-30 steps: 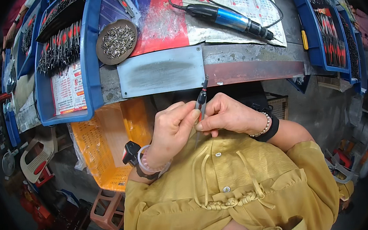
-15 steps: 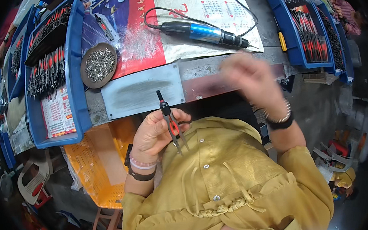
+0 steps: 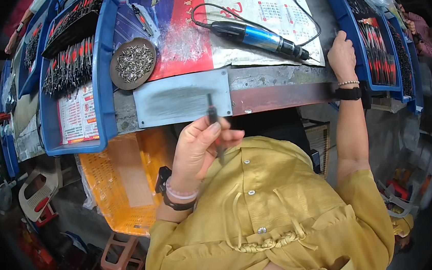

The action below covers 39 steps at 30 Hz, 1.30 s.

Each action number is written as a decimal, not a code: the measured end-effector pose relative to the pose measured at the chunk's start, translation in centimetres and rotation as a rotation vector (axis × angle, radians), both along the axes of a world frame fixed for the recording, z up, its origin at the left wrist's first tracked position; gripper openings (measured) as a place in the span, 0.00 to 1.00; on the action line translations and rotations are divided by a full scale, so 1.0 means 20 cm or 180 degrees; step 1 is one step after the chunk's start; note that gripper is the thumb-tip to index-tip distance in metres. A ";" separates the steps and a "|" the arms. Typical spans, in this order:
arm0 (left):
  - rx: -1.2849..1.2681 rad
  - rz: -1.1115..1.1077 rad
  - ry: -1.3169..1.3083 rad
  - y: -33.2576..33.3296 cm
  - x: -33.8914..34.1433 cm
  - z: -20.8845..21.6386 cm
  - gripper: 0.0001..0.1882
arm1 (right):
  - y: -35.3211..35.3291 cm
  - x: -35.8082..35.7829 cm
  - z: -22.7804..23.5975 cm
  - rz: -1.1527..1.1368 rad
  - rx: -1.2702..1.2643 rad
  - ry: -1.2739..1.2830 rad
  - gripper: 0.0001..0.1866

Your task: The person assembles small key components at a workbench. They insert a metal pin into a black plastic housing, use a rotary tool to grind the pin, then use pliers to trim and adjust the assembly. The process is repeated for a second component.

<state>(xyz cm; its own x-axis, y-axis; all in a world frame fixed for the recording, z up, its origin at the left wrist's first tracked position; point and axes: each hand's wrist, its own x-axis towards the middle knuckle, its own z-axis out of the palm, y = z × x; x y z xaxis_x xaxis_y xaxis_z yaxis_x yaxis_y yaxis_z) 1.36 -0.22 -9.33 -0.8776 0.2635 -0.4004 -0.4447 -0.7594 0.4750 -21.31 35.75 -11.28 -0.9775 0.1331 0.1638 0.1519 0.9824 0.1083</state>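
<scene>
My left hand point(image 3: 199, 144) holds a black and red drawing compass point(image 3: 213, 115) upright between thumb and fingers, over the front edge of the bench. The compass is blurred, and its lower part is partly behind the fingers. Out at the right, my right hand point(image 3: 342, 57) is on the bench beside the blue bin, its fingers closed. It covers the spot where a yellow-handled screwdriver lay, and the screwdriver itself is hidden beneath it. A black and blue electric screwdriver point(image 3: 261, 37) with a cord lies on the printed sheet between the hands.
A brown dish point(image 3: 133, 64) of small metal parts stands beside a grey-blue plate point(image 3: 182, 99) at the bench edge. Blue bins point(image 3: 103, 93) of compasses stand left, another blue bin point(image 3: 354, 40) right. Below the bench at left is an orange crate point(image 3: 103, 191).
My right hand has moved right and down onto the bench, over the yellow-handled screwdriver. My left hand keeps the compass and has turned it more upright. The whole view has shifted slightly.
</scene>
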 end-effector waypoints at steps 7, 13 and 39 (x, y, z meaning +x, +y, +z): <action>-0.1225 0.0085 0.0127 0.06 0.06 0.09 0.13 | -0.41 0.60 0.43 0.0885 -0.5877 -0.0535 0.20; -0.1539 -0.0148 -0.0030 0.10 0.08 0.09 0.12 | -0.71 0.87 0.47 0.3063 -0.2979 -0.1578 0.17; -0.2071 -0.0154 0.0440 0.10 0.10 0.00 0.11 | -0.71 0.89 0.40 0.3397 -0.3094 -0.1129 0.23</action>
<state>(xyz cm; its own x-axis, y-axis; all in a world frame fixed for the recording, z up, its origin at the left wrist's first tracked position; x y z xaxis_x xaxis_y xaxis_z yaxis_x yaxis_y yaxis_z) 3.35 1.70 -9.24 -0.9255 0.0466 -0.3759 -0.3733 -0.2794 0.8846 -3.51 21.64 -3.21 -0.6506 -0.7398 0.1715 -0.5626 0.3178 -0.7632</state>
